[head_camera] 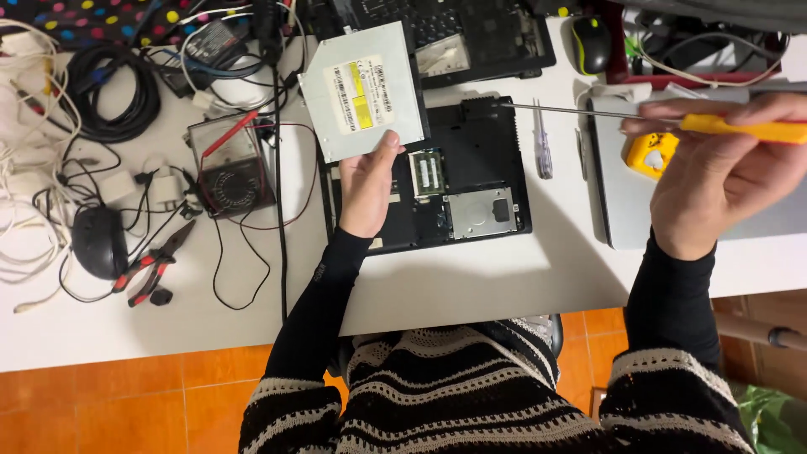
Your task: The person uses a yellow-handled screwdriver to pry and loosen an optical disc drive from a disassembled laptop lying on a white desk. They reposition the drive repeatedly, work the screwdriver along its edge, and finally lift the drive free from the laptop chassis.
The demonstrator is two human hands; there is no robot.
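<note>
Silver optical drive (363, 91) sits pinched at its lower edge in the left hand (367, 187), lifted above the opened black laptop (471, 181) on the worktop (471, 277). Right hand (714, 172), farther right, closes around a yellow-handled screwdriver (639, 118), shaft pointing left toward the laptop's top edge.

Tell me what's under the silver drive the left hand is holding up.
Under the optical drive in the left hand lies the opened laptop base; its top-left corner is covered.
</note>
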